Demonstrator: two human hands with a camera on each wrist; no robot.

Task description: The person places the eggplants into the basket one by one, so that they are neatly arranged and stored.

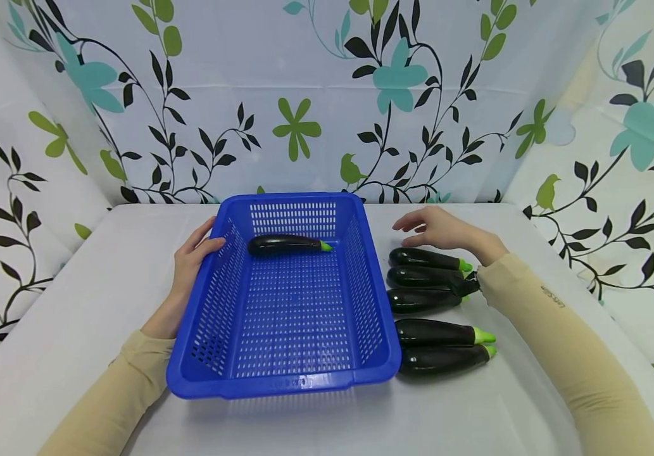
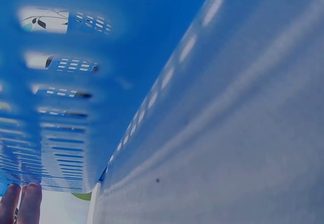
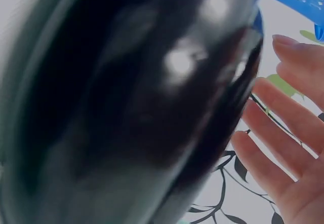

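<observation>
A blue plastic basket [image 1: 295, 304] with slotted walls stands on the white table, holding one dark eggplant [image 1: 287, 245] with a green stem near its far wall. At its left rim, my left hand [image 1: 190, 266] grips the basket, thumb over the edge and fingers along the outer wall; two fingertips [image 2: 31, 198] show in the left wrist view. My right hand [image 1: 437, 229] hovers just beyond the farthest eggplant of the row [image 1: 425, 258], fingers loosely spread and holding nothing. Eggplants [image 3: 126, 102] fill much of the right wrist view, beside that hand.
Several eggplants lie in a column right of the basket, including a near pair [image 1: 443, 359] by its front right corner. One stem is hidden behind a black item [image 1: 466, 285] at the right wrist. A leaf-patterned curtain [image 1: 298, 126] surrounds the table [image 1: 70, 304].
</observation>
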